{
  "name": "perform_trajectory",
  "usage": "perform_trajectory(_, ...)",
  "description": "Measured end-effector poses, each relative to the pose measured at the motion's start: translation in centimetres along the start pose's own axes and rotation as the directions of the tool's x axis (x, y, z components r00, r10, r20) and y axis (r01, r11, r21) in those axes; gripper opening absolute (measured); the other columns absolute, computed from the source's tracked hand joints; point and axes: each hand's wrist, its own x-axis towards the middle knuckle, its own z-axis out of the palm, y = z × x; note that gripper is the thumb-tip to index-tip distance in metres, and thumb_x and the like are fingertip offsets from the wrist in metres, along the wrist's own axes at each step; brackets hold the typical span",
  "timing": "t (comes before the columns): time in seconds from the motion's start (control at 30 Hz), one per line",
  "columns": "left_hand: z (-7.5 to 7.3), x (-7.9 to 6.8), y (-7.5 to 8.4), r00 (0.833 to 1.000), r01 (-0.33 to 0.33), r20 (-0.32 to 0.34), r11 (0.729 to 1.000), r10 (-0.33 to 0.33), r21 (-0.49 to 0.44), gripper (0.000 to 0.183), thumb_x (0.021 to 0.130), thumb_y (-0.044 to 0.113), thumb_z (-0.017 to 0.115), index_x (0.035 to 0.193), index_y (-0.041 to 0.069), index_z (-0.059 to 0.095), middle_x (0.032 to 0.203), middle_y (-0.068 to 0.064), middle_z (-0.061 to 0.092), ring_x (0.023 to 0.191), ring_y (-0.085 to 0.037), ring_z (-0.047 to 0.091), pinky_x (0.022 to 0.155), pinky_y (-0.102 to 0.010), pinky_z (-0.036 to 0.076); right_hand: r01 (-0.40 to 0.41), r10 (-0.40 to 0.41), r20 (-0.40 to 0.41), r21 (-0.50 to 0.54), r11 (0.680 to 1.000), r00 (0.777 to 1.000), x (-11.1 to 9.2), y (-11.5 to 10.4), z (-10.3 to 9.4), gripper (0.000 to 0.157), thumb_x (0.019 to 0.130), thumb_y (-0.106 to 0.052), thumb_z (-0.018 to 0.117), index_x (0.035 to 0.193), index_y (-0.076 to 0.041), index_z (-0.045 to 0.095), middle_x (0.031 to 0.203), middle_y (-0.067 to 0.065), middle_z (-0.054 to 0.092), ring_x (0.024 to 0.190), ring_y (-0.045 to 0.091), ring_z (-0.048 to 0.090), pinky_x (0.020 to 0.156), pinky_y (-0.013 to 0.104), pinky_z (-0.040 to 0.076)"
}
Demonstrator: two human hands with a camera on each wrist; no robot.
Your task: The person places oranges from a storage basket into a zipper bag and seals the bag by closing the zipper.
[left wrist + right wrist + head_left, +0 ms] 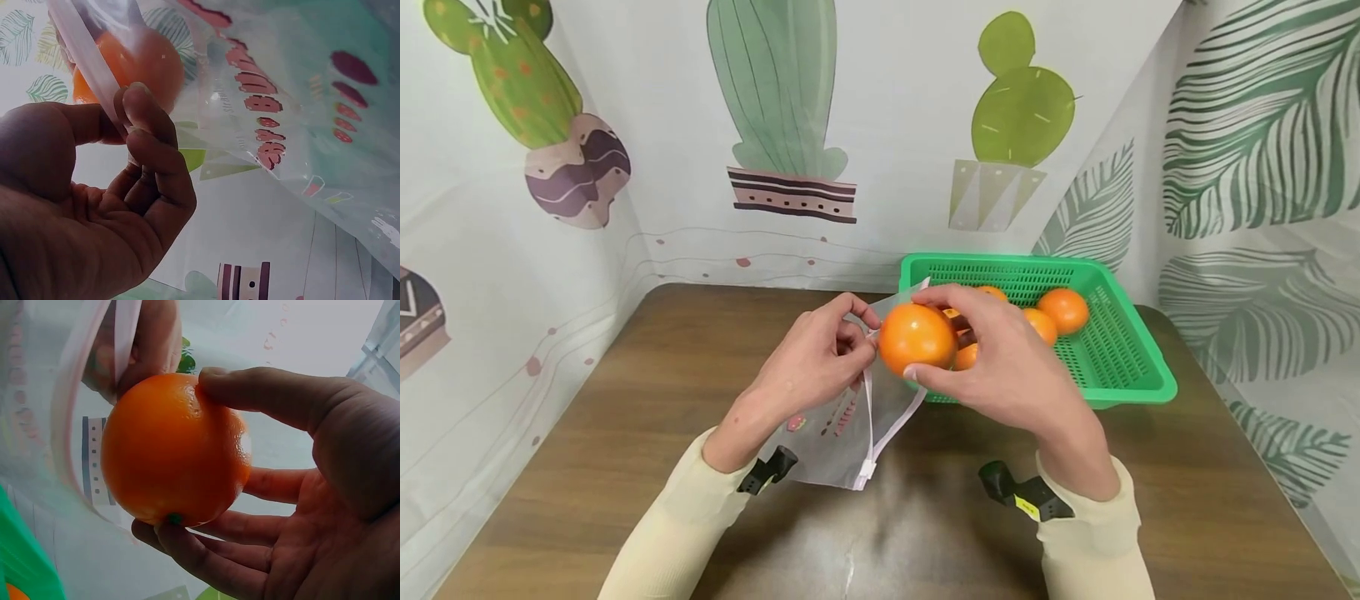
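My right hand [1011, 362] grips an orange [916, 340] between thumb and fingers, at the mouth of a clear zip bag [827, 454]. In the right wrist view the green stem spot of the orange [178, 456] faces down near the fingertips. My left hand [808, 358] pinches the bag's pale rim, as the left wrist view shows with the bag's printed film [269, 94] hanging beside the fingers. A white slider [868, 470] sits at the near end of the zip, and the mouth stands parted.
Behind the right hand a green plastic basket [1120, 367] holds several oranges, one [1063, 311] towards its right. Both stand on a brown wooden table [647, 375]. A printed cactus cloth [895, 125] hangs behind the table.
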Motion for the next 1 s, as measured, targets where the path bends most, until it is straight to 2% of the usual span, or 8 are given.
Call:
perform_trajectory(0.2,-0.1,0.2,0.1,1.000,0.004,-0.012,1.000,-0.004,0.009,0.019,0.098,0.009,0.059,0.115,0.017,0.058,0.063,0.001,0.065,0.055,-0.020,0.063,0.056,-0.033,0.051,0.024,-0.024,0.001,-0.044,0.999,1.000,0.1,-0.1,0.3,0.067,0.078,-0.024,0.094,0.137,-0.020,0.064,0.124,-0.007,0.067,0.102,0.016,0.064,0.091,0.039,0.055)
perform_trajectory(0.37,-0.2,0.2,0.2,1.000,0.007,-0.020,1.000,-0.007,-0.007,0.018,0.099,0.009,0.059,0.116,0.016,0.058,0.065,0.001,0.065,0.056,-0.023,0.064,0.056,-0.035,0.053,0.040,-0.040,-0.005,-0.077,0.996,0.999,0.2,-0.1,0.6,0.066,0.076,-0.023,0.095,0.135,-0.018,0.065,0.124,-0.005,0.068,0.102,0.017,0.064,0.091,0.041,0.056)
perform_trajectory(0.53,-0.4,0.1,0.3,1.000,-0.005,-0.031,1.000,0.004,-0.014,0.019,0.100,0.008,0.058,0.118,0.016,0.058,0.066,0.000,0.065,0.056,-0.021,0.063,0.057,-0.037,0.056,0.046,-0.047,-0.015,-0.090,0.995,0.999,0.4,-0.3,1.1,0.066,0.076,-0.023,0.096,0.134,-0.015,0.065,0.128,-0.003,0.068,0.103,0.018,0.063,0.090,0.040,0.056)
perform_trajectory(1.0,-0.6,-0.2,0.2,0.998,-0.013,-0.061,1.000,0.012,-0.022,0.019,0.101,0.009,0.058,0.120,0.015,0.058,0.070,0.001,0.067,0.056,-0.021,0.062,0.059,-0.040,0.058,0.068,-0.063,0.036,-0.141,0.988,0.997,0.8,-0.6,2.6,0.060,0.076,-0.020,0.094,0.130,-0.016,0.068,0.124,-0.003,0.067,0.109,0.018,0.062,0.094,0.040,0.054)
